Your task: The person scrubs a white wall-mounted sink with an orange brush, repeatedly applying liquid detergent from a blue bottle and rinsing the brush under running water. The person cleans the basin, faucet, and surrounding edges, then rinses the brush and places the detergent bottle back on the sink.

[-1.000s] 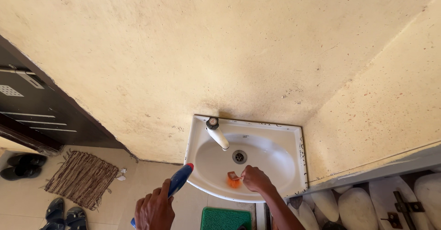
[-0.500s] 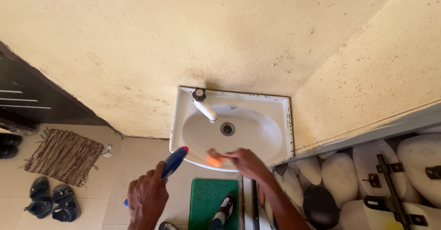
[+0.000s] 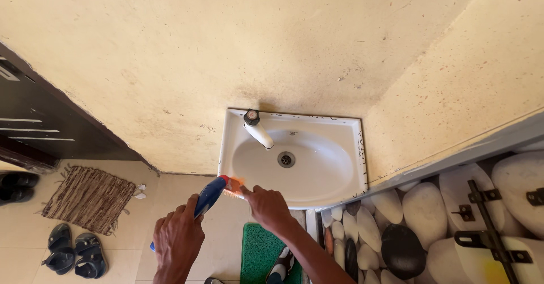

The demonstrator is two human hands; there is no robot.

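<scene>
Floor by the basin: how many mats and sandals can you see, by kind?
Woven brown mat: 1
Green mat: 1
Dark blue sandals: 2
Black shoes at the left edge: cut off, not counted
Total: 4

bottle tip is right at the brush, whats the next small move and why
Probably squeeze the blue bottle with the left hand: its red tip meets the orange brush held by the right hand over the sink rim.
</scene>
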